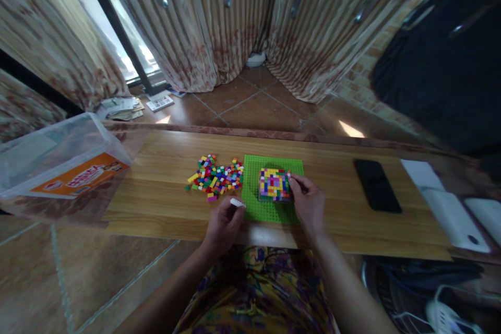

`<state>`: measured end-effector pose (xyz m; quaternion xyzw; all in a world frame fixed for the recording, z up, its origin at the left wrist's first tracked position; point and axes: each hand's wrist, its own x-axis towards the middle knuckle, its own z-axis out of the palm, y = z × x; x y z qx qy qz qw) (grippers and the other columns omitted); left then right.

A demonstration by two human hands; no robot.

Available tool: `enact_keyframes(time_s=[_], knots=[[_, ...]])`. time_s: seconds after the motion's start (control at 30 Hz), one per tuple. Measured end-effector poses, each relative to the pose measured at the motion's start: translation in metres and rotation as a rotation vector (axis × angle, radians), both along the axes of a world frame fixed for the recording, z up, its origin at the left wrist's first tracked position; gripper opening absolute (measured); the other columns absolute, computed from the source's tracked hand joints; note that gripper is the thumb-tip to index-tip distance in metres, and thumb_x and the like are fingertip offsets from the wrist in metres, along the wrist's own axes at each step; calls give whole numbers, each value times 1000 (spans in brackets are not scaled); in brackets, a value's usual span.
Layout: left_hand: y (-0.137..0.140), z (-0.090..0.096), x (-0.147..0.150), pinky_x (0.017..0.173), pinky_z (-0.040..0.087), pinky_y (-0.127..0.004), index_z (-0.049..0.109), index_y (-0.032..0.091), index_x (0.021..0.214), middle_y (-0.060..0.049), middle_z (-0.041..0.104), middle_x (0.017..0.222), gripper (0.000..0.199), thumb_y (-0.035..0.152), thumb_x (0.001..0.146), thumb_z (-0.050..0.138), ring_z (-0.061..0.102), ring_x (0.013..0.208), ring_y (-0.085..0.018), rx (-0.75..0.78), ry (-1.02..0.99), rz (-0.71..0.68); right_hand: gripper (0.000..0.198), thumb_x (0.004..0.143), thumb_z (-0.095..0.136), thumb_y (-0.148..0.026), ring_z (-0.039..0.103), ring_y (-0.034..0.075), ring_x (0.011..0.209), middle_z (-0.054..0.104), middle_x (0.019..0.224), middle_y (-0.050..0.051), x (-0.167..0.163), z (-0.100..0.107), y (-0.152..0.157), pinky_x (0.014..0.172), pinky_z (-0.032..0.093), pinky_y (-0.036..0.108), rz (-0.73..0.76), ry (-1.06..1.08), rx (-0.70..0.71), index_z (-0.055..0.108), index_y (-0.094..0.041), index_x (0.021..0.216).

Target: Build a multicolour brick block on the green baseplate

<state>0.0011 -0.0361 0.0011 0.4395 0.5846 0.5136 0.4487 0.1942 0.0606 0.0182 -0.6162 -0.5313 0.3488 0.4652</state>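
Observation:
A green studded baseplate (252, 211) lies on the wooden table, and a square block of many-coloured toy bricks (274, 184) stands on it. My right hand (309, 201) is at the block's right edge, thumb and finger pinched at its upper right corner. Whether a small brick is between those fingertips I cannot tell. Left of the baseplate's near corner, my left hand (225, 222) is closed on a white toy brick (237, 202), which sticks out past the fingers. Just beyond that hand lies a loose pile of small coloured bricks (215, 176).
A clear plastic box (58, 146) with an orange label stands at the table's left end. On the right lie a black phone (377, 186) and a white object (450, 211). Striped curtains (235, 26) hang beyond the table, and a power strip (444, 318) sits low at the right.

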Motion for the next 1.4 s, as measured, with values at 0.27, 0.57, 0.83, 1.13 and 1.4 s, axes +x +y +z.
enact_keyframes(time_s=[0.27,0.57,0.83,1.13,1.4], knots=[[0,2,1,53,42,-20,56,20,100,6,53,64,24,38,85,63,52,55,-9,-35,-75,57,36,80,62,-46,68,21,77,76,87,10,2,-2,-3,72,53,34,-66,70,-39,74,-13,90],[-3,7,2,55,45,-20,53,20,116,2,63,78,33,38,88,58,53,55,-8,-13,-127,82,26,91,53,-36,67,20,86,73,94,8,-12,25,-27,78,53,33,41,-197,233,73,-19,95],[-3,3,-3,70,51,-26,64,19,111,-4,68,89,31,40,90,55,62,74,-14,17,-18,96,21,95,49,-23,65,19,96,71,101,7,-59,22,-64,86,52,32,510,-415,328,67,-22,105],[-4,4,-11,92,50,-31,71,18,106,-7,72,103,32,41,89,58,65,98,-20,73,-43,21,19,95,50,-20,63,19,92,69,98,6,-67,10,-73,84,51,32,512,-479,245,66,-21,105],[-5,1,-6,81,52,-25,69,20,105,-3,70,96,26,33,83,67,65,87,-15,84,-122,76,20,93,49,-16,64,19,89,69,95,6,-66,0,-77,81,50,31,503,-473,227,66,-21,105]])
